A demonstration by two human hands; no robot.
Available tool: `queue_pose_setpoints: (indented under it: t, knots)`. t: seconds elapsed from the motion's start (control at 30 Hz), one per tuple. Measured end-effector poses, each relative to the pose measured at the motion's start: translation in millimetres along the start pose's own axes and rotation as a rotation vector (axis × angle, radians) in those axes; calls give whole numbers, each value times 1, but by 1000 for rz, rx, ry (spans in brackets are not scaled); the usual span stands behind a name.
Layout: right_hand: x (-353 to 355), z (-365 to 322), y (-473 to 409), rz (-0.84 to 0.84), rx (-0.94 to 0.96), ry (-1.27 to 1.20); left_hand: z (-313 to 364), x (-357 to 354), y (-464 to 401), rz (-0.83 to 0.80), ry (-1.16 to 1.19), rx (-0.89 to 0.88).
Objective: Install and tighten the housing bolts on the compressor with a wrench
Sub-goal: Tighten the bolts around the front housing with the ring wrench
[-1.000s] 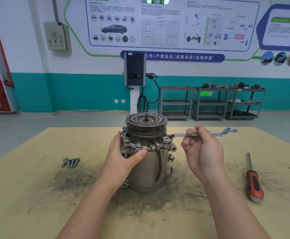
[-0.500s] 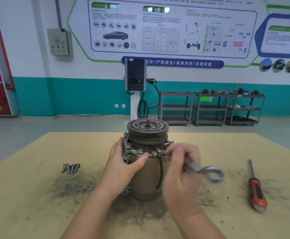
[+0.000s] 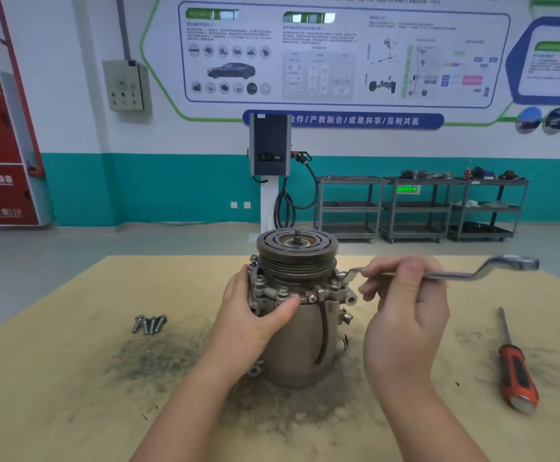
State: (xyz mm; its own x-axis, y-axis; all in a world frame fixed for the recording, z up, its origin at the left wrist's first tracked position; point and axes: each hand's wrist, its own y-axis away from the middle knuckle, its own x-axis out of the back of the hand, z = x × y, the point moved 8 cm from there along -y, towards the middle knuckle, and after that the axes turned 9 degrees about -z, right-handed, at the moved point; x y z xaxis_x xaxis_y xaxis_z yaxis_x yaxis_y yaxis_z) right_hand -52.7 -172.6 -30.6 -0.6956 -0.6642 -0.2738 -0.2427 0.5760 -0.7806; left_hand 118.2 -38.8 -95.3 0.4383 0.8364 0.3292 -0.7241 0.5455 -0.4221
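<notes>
Upright, left hand [image 3: 255,315] gripping compressor [image 3: 297,311]; right hand [image 3: 405,305] pinching wrench [image 3: 455,273], seemingly on bolt.

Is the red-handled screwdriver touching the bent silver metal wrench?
Apart. The head view shows the red-handled screwdriver lying on the table, bare tabletop between it and the bent silver wrench held above.

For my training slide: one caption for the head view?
Left hand steadies the compressor while the right hand holds the wrench on a housing bolt.

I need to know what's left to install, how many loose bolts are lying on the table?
4 loose bolts, bunched side by side on the table, left of the compressor. Others could be hidden behind it.
</notes>
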Motion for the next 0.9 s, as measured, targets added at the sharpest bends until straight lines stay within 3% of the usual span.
queue_pose_setpoints:
  t: [0.17,0.5,0.6,0.7,0.77,0.9]
  knots:
    - [15,33,-10,109,-250,-331,-1,1,-1,23,-27,5]
    - [19,66,-12,176,-543,-554,5,1,1,10,-10,-6]
    - [18,41,-2,185,-292,-337,5,1,1,14,-16,-10]
    - [-7,4,17,-16,71,-22,7,1,1,33,-22,-18]
    - [-26,-1,27,-179,159,156,7,2,0,46,-24,-31]
    - [-35,-5,29,-279,286,288,1,0,-3,23,-6,-44]
